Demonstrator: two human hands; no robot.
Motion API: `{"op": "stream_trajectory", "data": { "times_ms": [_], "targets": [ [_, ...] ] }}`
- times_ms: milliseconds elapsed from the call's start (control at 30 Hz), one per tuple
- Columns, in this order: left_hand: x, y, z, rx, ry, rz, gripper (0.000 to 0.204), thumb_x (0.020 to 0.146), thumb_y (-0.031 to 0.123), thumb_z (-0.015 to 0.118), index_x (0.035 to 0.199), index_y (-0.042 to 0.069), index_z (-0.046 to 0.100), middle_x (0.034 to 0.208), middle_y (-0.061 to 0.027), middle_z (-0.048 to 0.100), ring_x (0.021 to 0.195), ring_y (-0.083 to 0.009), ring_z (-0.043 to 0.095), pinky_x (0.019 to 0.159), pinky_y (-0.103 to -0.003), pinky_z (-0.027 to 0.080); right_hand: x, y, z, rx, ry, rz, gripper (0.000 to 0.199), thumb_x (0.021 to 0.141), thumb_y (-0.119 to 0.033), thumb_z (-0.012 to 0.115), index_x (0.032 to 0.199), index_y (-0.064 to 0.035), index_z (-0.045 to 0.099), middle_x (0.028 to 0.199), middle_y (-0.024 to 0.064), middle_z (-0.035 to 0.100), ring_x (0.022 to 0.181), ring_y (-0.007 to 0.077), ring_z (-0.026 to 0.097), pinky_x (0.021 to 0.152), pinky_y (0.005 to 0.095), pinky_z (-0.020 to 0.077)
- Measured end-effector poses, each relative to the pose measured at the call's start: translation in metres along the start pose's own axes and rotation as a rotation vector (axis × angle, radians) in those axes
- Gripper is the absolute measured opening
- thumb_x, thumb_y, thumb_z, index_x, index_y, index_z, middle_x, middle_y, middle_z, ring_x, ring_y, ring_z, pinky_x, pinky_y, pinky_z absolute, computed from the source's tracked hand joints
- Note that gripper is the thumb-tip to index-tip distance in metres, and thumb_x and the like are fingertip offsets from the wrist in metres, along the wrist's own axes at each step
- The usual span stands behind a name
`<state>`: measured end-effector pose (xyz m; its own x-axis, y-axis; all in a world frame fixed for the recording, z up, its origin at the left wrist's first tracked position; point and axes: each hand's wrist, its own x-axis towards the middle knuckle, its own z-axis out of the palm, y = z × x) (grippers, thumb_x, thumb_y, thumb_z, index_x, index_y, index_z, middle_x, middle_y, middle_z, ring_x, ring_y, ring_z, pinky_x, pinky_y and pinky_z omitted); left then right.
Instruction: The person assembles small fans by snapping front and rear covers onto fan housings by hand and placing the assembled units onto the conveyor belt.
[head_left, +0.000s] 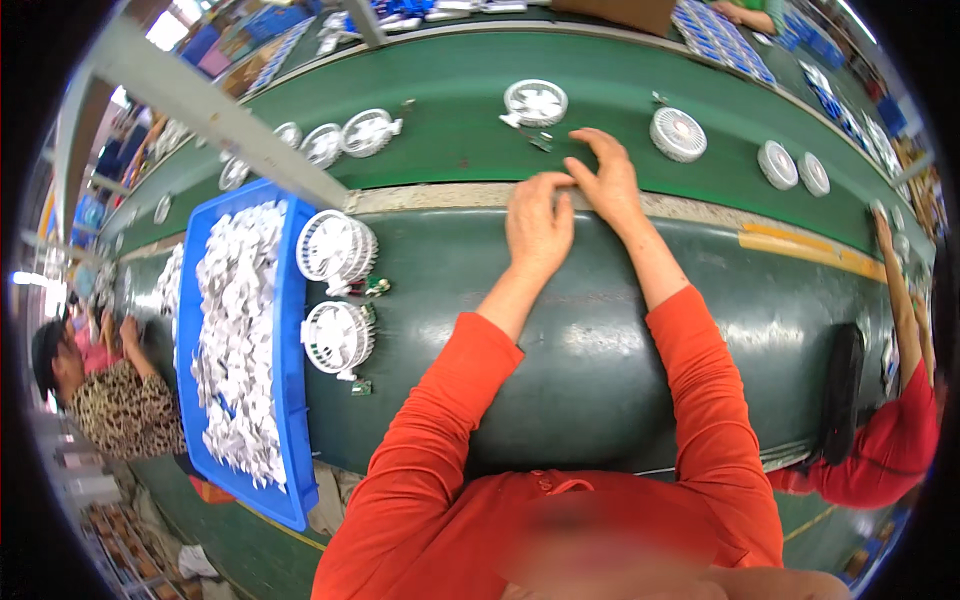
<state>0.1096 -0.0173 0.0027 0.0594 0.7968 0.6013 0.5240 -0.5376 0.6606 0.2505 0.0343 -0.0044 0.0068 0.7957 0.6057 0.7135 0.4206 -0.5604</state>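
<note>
Both my arms, in red sleeves, reach forward to the inner edge of the green conveyor belt. My right hand (608, 182) is over the belt, its fingers apart and nothing seen in it. Close beside it, my left hand (539, 222) is above the pale ledge, fingers loosely bent and apart from the thumb, with no object visible. Just beyond the hands lies a white round fan head (536, 102) with a small circuit board (541, 142) beside it. Another white fan head (678, 134) rests further right on the belt.
Left of me, a blue bin (298, 400) holds many small white parts. Two stacks of white fan cages (338, 338) stand next to it. A grey post (225, 110) slants over the belt. People work at both sides; a black object (845, 390) is at right.
</note>
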Motion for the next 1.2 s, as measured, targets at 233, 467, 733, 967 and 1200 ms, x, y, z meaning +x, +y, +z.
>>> {"op": "stream_trajectory", "data": {
  "times_ms": [233,467,733,967,1200],
  "targets": [
    [-0.002,0.004,0.003,0.022,0.004,0.03,0.011,0.069,-0.003,0.052,0.067,0.006,0.058,0.076,-0.0067,0.063,0.084,-0.0294,0.058,0.072,-0.043,0.043,0.065,0.006,0.022,-0.131,-0.093,0.03,0.071,0.075,-0.038,0.074,0.132,-0.0073,0.046,0.131,0.0254,0.048,0.124,0.0397,0.043,0.104,0.0441,0.0355],
    [-0.005,-0.001,-0.003,-0.003,0.007,-0.005,0.01,0.07,-0.001,0.054,0.065,0.007,0.059,0.076,-0.0073,0.063,0.088,-0.0286,0.058,0.075,-0.042,0.043,0.104,-0.016,0.059,-0.42,-0.335,0.29,0.071,0.067,-0.054,0.074,0.127,-0.0203,0.056,0.141,0.0248,0.034,0.122,0.0442,0.041,0.101,0.0509,0.0368],
    [-0.042,-0.003,-0.05,-0.244,-0.231,0.073,0.01,0.073,-0.001,0.053,0.07,0.006,0.06,0.079,-0.0079,0.064,0.083,-0.0301,0.06,0.082,-0.044,0.044,0.107,-0.066,0.099,-0.428,-0.502,0.161,0.068,0.071,-0.059,0.069,0.125,-0.0192,0.059,0.138,0.0209,0.042,0.124,0.0444,0.04,0.101,0.0454,0.0392],
    [-0.083,0.016,-0.088,-0.317,-0.31,0.023,0.011,0.075,-0.001,0.052,0.073,0.005,0.061,0.082,-0.0049,0.067,0.085,-0.0266,0.06,0.084,-0.038,0.045,0.126,-0.048,0.092,-0.22,-0.458,0.085,0.057,0.071,-0.047,0.074,0.109,-0.0061,0.067,0.113,0.0218,0.061,0.106,0.0331,0.058,0.094,0.0419,0.044],
    [-0.08,0.017,-0.085,-0.283,-0.328,0.056,0.012,0.074,-0.002,0.052,0.075,0.005,0.063,0.08,-0.0055,0.065,0.086,-0.0263,0.06,0.083,-0.039,0.045,0.135,-0.098,0.127,-0.018,-0.248,-0.277,0.06,0.07,-0.048,0.075,0.113,-0.0089,0.065,0.124,0.0281,0.053,0.117,0.0411,0.049,0.101,0.0434,0.0394]
  ]
}}
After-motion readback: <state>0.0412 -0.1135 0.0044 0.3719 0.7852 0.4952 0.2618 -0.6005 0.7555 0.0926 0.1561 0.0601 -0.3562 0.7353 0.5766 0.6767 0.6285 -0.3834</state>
